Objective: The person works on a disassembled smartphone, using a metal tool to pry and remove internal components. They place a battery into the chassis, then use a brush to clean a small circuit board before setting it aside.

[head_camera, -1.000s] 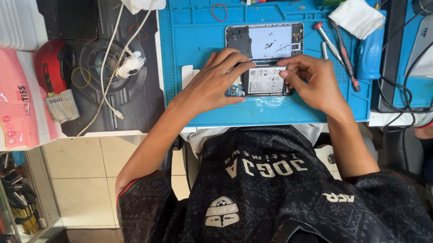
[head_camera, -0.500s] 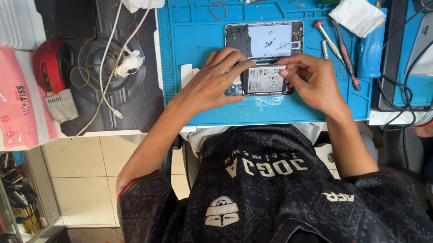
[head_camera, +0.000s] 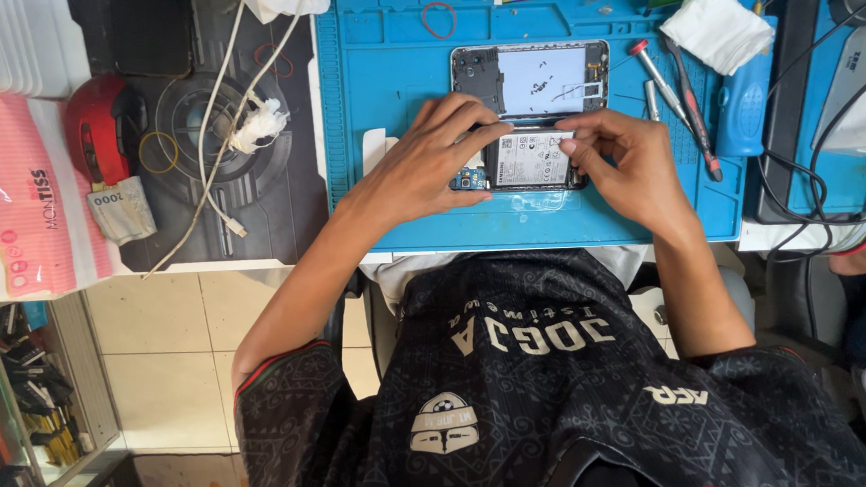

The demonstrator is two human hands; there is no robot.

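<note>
**Both hands laid on an opened phone at the middle of a blue mat**

Both hands are seen on an opened phone (head_camera: 534, 117), which lies flat at the middle of a blue mat (head_camera: 393, 75), its back cover off. The left hand (head_camera: 423, 169) is spread over the phone's lower left corner, its fingers pressed on the lower part beside the battery (head_camera: 533, 159); nothing is gripped in it. The right hand (head_camera: 628, 156) is set at the phone's lower right edge, where the upper rim of the battery is pinched between thumb and fingertips.

At the far left edge of the bench a pink pack of tissues (head_camera: 9, 189) is laid. Beside it a red mouse (head_camera: 100, 128) is seen on a dark pad (head_camera: 250, 195), with a white cable (head_camera: 210, 117) trailed across that pad. Near the top edge of the mat a red rubber band (head_camera: 437, 20) is found, left of the phone.

Right of the phone, two screwdrivers (head_camera: 680, 98) are laid side by side on the mat, close to the right hand but apart from it. Next to them a blue-handled tool (head_camera: 741, 114) is placed, and above it, near the mat's top right corner, a folded white cloth (head_camera: 715, 28). Past the mat's right edge, black cables (head_camera: 800, 186) are coiled beside a white device (head_camera: 864, 87).
</note>
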